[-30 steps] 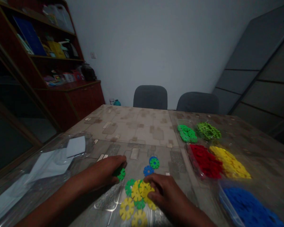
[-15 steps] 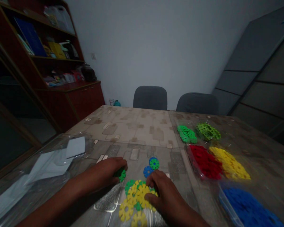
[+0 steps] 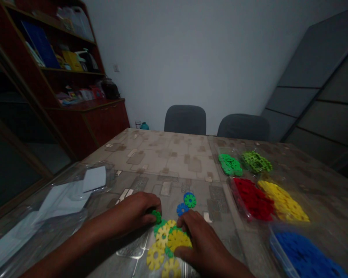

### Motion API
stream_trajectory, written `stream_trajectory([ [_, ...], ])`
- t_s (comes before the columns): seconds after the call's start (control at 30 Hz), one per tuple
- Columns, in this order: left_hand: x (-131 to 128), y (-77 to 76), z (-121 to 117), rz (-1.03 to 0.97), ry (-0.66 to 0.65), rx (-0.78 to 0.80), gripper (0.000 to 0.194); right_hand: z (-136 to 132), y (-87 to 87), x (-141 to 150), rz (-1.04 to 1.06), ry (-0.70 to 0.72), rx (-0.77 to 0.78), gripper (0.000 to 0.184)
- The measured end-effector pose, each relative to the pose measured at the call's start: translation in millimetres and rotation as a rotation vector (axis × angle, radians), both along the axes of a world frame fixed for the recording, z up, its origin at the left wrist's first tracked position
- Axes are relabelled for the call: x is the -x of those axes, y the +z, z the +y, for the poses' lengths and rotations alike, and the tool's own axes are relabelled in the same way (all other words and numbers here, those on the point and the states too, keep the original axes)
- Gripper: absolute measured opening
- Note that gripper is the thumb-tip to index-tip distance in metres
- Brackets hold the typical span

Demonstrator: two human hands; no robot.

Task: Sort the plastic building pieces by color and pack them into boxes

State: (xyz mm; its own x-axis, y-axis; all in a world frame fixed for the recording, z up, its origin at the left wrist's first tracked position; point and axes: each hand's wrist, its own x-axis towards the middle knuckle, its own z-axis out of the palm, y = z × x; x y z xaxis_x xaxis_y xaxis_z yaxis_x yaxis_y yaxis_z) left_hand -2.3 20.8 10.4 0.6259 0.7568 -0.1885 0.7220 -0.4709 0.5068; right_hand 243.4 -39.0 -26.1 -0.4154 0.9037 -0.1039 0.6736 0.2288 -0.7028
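My left hand (image 3: 142, 210) is closed in a pinch on a green notched disc (image 3: 156, 217), held just above the left of a loose pile. Across the pile, my right hand (image 3: 198, 239) curls thumb and fingers around the right edge of a yellow notched disc (image 3: 178, 241). Other yellow and green discs lie beneath and beside it, among them a yellow disc (image 3: 155, 256) at the near left. Beyond my fingers sit a blue disc (image 3: 182, 209) and a green disc (image 3: 190, 200) overlapping another blue one.
At the right stand clear tubs of green discs (image 3: 230, 165), light green pieces (image 3: 256, 161), red pieces (image 3: 253, 200), yellow pieces (image 3: 284, 200) and blue pieces (image 3: 307, 255). Clear plastic trays with white paper (image 3: 94, 178) lie at the left. Two grey chairs (image 3: 185, 119) stand behind the table.
My left hand has shifted slightly right with the green disc, closer to the pile. The yellow disc at my right hand has turned and lifted a little.
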Motion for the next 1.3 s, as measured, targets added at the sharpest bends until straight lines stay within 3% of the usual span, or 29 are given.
stream_trajectory([
  [0.23, -8.6, -3.1, -3.2, -0.14, -0.053, -0.015, 0.013, 2.6, -9.4, -0.7, 0.062, -0.045, -0.057, 0.035],
  [0.4, -8.5, -12.7, 1.2, -0.165, -0.058, -0.056, 0.017, 3.9, -2.5, 0.5, 0.121, -0.108, 0.017, 0.03],
  [0.57, -9.8, -8.5, 0.3, -0.158, -0.038, -0.054, 0.016, 3.9, 0.5, 1.8, 0.091, -0.135, 0.028, 0.031],
  [0.7, -7.8, -7.1, 1.0, -0.128, -0.012, -0.007, 0.017, 4.3, -1.1, -1.1, 0.094, -0.121, -0.023, 0.033],
  [0.97, 0.2, -19.0, 5.6, 0.027, 0.046, -0.048, 0.025, 6.5, 11.7, -6.4, 0.052, -0.074, 0.044, 0.03],
  [1.1, -2.2, -15.1, 1.7, 0.037, 0.031, -0.033, 0.032, 4.3, 5.3, -7.1, 0.013, -0.046, -0.036, 0.032],
  [1.3, -2.7, -8.8, -1.0, 0.036, 0.03, -0.055, 0.033, 6.9, -3.1, -8.1, -0.074, 0.021, -0.123, 0.016],
])
